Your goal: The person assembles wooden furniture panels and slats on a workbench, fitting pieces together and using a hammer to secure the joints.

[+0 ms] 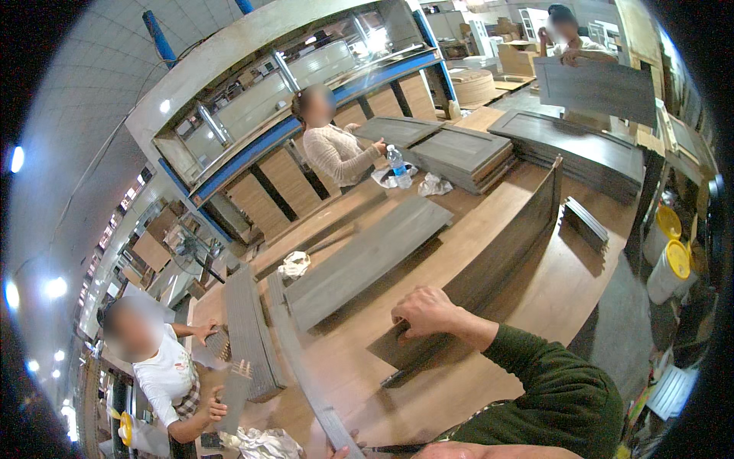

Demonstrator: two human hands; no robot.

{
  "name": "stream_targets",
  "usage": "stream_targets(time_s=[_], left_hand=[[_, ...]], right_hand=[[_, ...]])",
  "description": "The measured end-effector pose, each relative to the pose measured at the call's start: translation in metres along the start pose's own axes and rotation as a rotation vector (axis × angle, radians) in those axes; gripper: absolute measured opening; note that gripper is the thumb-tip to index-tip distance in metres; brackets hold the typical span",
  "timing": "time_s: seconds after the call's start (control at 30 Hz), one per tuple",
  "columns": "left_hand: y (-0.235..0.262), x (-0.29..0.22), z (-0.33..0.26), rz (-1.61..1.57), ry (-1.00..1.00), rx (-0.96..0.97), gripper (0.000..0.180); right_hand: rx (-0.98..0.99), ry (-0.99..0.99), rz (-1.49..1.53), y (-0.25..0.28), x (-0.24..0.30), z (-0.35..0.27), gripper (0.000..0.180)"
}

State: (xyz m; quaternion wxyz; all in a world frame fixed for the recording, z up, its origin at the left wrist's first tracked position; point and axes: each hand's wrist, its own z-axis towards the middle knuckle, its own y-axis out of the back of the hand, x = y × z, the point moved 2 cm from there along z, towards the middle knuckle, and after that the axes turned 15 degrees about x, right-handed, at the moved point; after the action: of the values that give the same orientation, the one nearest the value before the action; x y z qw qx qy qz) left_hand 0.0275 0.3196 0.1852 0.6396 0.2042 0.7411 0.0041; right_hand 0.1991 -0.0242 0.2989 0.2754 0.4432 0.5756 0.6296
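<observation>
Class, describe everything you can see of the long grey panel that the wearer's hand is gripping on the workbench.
The panel is a long, thin board, grey-brown with a wood-grain look and a raised frame along its face. It stands on its long edge on the wooden bench, tilted slightly, running from the near middle away toward the stacked panels. A hand in a dark green sleeve grips its near end from above, fingers curled over the top edge. Its lower near end throws a shadow on the bench.

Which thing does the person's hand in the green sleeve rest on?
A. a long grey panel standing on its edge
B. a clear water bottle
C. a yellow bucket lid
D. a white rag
A: the right hand grips the near end of the long grey panel, which stands on edge on the wooden table.
</observation>
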Motion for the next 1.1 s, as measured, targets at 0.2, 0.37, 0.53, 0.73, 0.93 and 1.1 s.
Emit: stream_targets(time_s=[0.2, 0.37, 0.53, 0.73, 0.93, 1.1], left_hand=[[-0.017, -0.003, 0.004, -0.05, -0.06, 0.069, 0.054], [-0.023, 0.004, -0.002, -0.043, -0.143, 0.061, 0.053], [-0.037, -0.009, -0.009, -0.336, -0.004, -0.042, 0.057], [-0.043, -0.028, -0.005, -0.355, 0.0, -0.034, 0.069], [-0.044, -0.025, -0.014, -0.283, 0.007, -0.074, 0.07], [-0.046, -0.024, -0.011, -0.373, 0.021, -0.092, 0.071]], right_hand=[[-0.009, 0.023, -0.015, -0.001, -0.005, 0.001, 0.037], [-0.075, 0.059, -0.03, -0.007, -0.005, 0.006, 0.038], [0.015, 0.004, -0.018, 0.0, 0.003, 0.009, 0.036], [-0.132, 0.08, 0.026, 0.001, -0.001, 0.003, 0.035], [-0.162, 0.107, 0.001, -0.001, 0.002, 0.01, 0.035], [-0.155, 0.105, -0.001, -0.003, -0.003, 0.009, 0.036]])
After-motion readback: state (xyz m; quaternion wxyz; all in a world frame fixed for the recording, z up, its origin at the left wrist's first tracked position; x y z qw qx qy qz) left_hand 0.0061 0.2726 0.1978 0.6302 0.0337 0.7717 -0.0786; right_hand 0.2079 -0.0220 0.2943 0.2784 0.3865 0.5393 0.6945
